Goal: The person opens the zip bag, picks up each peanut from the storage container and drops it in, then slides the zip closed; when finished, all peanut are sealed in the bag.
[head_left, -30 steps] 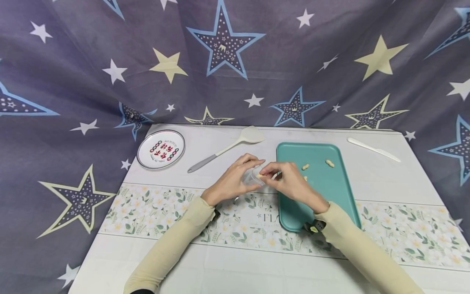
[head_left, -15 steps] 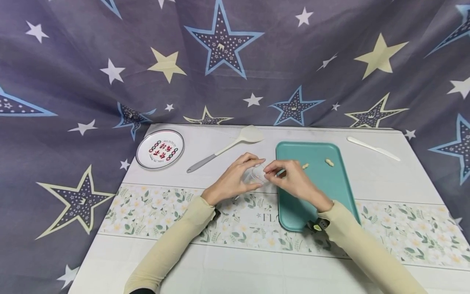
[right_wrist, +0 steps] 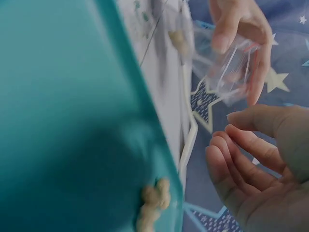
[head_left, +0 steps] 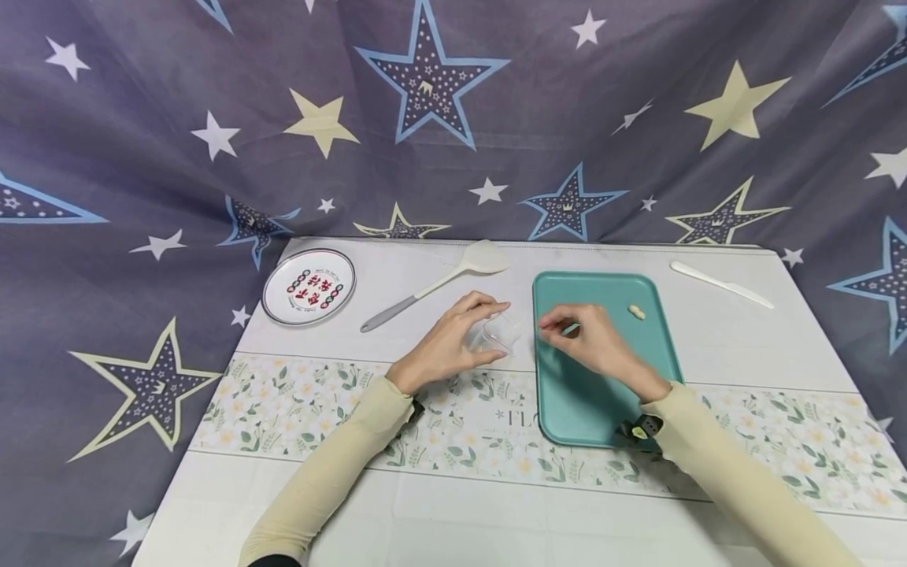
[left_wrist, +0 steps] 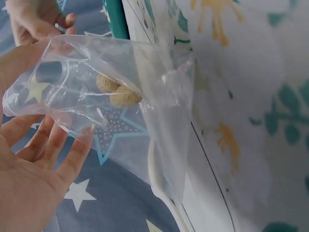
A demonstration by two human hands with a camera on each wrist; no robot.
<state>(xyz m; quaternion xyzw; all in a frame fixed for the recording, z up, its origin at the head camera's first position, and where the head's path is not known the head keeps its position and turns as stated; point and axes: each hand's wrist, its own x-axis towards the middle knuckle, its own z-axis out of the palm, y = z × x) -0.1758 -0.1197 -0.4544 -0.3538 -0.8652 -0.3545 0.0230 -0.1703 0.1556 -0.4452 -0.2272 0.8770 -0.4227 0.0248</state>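
Centrally, 2 bare hands are working above a table. The left hand (head_left: 449, 342) is holding a transparent plastic bag (head_left: 499, 335), its thumb and fingers curving apart around the film. The bag is lying between this hand and a teal tray (head_left: 574, 413), just beside the tray's left edge. At least 1 peanut (left_wrist: 120, 92) is resting inside the bag, its pale brown, lobed shell showing through the plastic; whether the bag is touching the table, the views are not making clear.

The right hand (head_left: 598, 342) is hovering over the tray, its fingertips reaching towards the left rim. Its fingers are curving loosely, with a gap separating thumb from fingers in the right wrist view; they are grasping nothing visible.

On the tray, 2 further peanuts (right_wrist: 163, 193) are lying close together in the right wrist view; in the head view only 1 is showing, near the tray's upper right corner.

Beyond the left hand, a white spatula (head_left: 485, 258) with a grey handle is lying diagonally, and a round white plate (head_left: 279, 287) with red lettering is sitting to its left. To the right of the tray, a white knife (head_left: 721, 284) is lying at a slant. Behind the table, a star-patterned curtain (head_left: 524, 110) is hanging.
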